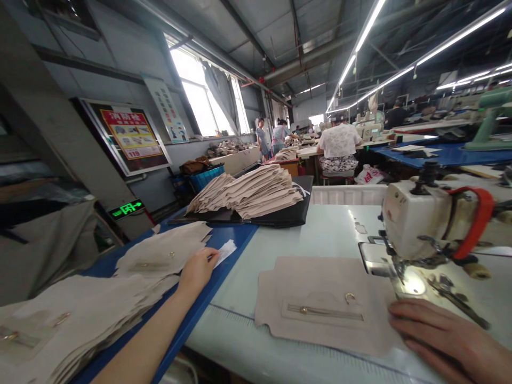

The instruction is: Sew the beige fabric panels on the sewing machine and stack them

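My left hand (199, 271) reaches over the blue table at the left, its fingers pinched on a small white label (226, 252). My right hand (432, 328) lies flat, fingers stretched, on the right edge of a beige fabric panel (272, 298). That panel rests on the pale table beside the sewing machine (420, 224). A zipper (326, 312) with a gold pull and a gold ring (350, 298) show on it. Left of my left arm, a stack of similar panels (100, 298) spreads over the blue table, with another panel pile (160, 246) behind it.
Folded beige pieces (260, 189) are heaped on a black board (276, 216) at the back. The machine's lit needle area (412, 281) is close to my right hand. Scissors-like metal tools (452, 296) lie beside it. A person in a white top (339, 140) sits farther off.
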### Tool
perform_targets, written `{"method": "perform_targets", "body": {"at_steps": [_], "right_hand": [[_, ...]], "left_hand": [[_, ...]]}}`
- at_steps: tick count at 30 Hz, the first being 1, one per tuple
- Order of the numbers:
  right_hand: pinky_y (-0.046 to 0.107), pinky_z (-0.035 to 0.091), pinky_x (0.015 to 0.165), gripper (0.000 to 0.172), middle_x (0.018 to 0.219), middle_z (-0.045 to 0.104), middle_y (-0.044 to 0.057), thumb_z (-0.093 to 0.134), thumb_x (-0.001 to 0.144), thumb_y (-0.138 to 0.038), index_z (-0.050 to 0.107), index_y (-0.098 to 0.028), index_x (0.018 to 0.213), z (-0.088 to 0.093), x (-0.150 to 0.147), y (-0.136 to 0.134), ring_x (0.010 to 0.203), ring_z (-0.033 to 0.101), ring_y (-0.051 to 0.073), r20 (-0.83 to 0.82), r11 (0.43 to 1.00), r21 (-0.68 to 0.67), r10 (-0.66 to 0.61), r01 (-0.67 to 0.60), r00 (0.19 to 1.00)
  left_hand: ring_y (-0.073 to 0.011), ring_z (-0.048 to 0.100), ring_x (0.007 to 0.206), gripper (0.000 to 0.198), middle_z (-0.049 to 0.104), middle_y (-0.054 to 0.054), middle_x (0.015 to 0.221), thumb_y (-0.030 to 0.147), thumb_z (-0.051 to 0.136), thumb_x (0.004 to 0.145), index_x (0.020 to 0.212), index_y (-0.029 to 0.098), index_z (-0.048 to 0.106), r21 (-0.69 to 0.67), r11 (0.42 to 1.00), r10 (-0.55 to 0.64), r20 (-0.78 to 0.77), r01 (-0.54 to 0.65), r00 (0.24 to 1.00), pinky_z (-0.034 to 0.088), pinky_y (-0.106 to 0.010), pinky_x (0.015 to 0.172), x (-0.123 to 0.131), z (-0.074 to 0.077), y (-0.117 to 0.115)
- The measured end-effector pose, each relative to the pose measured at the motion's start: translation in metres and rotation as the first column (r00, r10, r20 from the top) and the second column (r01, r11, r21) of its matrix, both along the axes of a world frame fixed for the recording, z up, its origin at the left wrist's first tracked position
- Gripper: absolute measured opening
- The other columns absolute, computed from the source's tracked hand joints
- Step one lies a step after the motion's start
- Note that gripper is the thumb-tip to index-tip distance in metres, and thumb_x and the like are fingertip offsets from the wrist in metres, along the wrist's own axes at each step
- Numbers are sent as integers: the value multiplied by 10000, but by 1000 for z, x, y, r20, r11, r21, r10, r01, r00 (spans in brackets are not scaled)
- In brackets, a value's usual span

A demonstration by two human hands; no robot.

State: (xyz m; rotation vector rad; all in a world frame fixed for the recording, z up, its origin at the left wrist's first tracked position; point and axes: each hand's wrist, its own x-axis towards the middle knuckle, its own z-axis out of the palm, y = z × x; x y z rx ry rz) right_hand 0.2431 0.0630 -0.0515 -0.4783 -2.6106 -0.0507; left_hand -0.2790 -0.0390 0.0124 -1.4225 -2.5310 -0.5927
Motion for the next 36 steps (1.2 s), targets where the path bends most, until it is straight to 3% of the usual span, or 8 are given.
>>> {"method": "perform_targets", "body": {"at_steps": [7,14,18,21,23,26,29,36], "right_hand": [[294,610,906,302,1172,747,59,591,932,-298,726,-277,1201,20,-10,-8,1063,721,230,0,1000,20,-7,7,1000],[325,583,947,264,1126,755,48,566,949,-251,726,-266,1157,30,-15,-12,1059,709,226,-45,999,-43,31,-33,999],[340,555,932,251,1071,744,78,512,974,-210,730,-228,1095,34,-19,-16,1031,688,226,-50,985,-164,34,-42,998],[365,531,927,245,1029,729,104,493,972,-189,731,-178,1027,39,-21,-16,977,667,227,-37,974,-222,32,-39,999],[365,522,920,229,1024,727,107,509,973,-206,728,-162,1026,41,-20,-14,970,656,228,-40,975,-218,31,-39,999],[343,507,906,236,1015,739,98,499,982,-205,724,-145,1022,42,-17,-14,968,649,219,-54,980,-178,79,-88,995],[325,495,859,239,976,750,79,487,980,-206,718,-147,982,43,-14,-17,945,645,208,-63,979,-126,156,-163,986],[311,463,759,205,889,735,58,506,952,-215,688,-167,871,40,-14,-15,855,633,194,37,983,-136,134,-127,990]], "left_hand": [[-262,718,866,274,783,-44,871,404,538,796,817,225,744,133,985,96,77,-106,992,530,-308,772,-2,10,-5],[-245,713,749,302,768,-19,749,460,542,752,782,221,724,238,961,117,108,-140,987,512,-273,634,9,47,1],[-240,710,709,345,759,-11,731,516,547,748,799,224,724,235,971,16,102,-40,995,526,-274,626,44,61,8],[-229,714,696,336,760,-6,744,531,552,796,800,242,724,235,953,-200,15,191,980,551,-279,649,91,51,20],[-219,722,730,324,769,-15,801,489,517,878,824,244,722,243,853,-440,-144,463,886,571,-282,700,133,33,30],[-192,721,799,329,767,-49,880,318,413,1000,898,209,706,173,526,-725,-422,833,545,580,-283,794,204,0,43],[-173,700,787,315,739,-57,867,152,367,1011,920,185,667,67,319,-818,-485,945,310,583,-288,787,257,-25,56],[-175,677,785,238,704,-28,827,131,438,979,869,193,640,14,375,-901,-229,927,368,575,-283,721,273,-30,75]]}}
